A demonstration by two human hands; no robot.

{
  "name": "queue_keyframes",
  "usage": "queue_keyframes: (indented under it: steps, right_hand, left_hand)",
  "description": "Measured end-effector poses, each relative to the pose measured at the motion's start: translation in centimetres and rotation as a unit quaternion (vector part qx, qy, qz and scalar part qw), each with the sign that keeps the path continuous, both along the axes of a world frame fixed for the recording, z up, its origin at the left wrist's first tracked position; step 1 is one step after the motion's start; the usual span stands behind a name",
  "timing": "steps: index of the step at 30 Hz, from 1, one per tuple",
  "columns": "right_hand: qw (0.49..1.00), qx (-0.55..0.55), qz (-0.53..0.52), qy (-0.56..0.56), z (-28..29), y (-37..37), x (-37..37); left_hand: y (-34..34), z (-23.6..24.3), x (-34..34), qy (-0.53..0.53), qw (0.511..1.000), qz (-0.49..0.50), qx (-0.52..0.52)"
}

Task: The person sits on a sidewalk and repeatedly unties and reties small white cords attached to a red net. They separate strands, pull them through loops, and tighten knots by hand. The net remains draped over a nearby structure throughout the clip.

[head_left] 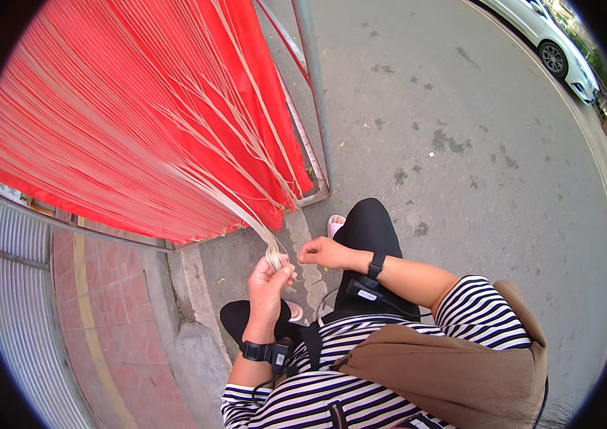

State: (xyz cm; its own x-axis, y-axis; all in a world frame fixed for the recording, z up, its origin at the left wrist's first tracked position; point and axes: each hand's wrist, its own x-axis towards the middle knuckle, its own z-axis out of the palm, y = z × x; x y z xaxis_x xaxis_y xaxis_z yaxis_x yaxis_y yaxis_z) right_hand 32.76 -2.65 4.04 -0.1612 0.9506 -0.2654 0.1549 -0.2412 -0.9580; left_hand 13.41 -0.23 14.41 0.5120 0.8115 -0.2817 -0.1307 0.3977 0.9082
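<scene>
Bundle of pale strands (259,227) is gripped by L hand (267,282), just below lower edge of red cloth (252,36) in metal frame (315,79); R hand (325,253) is held close by, fingers bent, grip can't be told.

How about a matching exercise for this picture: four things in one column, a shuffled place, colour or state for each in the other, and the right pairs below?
Things
1. left hand
2. right hand
3. red cloth
4. car

Places, colours and states
A. spread out behind the pale strands
B. closed on the gathered part of the pale strands
C. white, near the upper right edge of the view
D. beside the gathered part of the pale strands, just to its right

Right pairs
1-B
2-D
3-A
4-C
</scene>
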Motion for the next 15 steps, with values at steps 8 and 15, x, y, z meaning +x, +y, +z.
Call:
queue_keyframes:
  steps: [8, 15]
  right_hand:
    - [0.973, -0.045, -0.044, 0.222, 5.8, -1.5, -1.9]
    - [0.963, -0.013, -0.067, 0.260, 7.8, -2.1, -2.4]
  left_hand:
    - [0.1, -1.1, 0.3, 0.025, 0.996, 0.033, 0.084]
    - [-0.5, -1.2, -0.2, 0.043, 0.992, 0.065, 0.102]
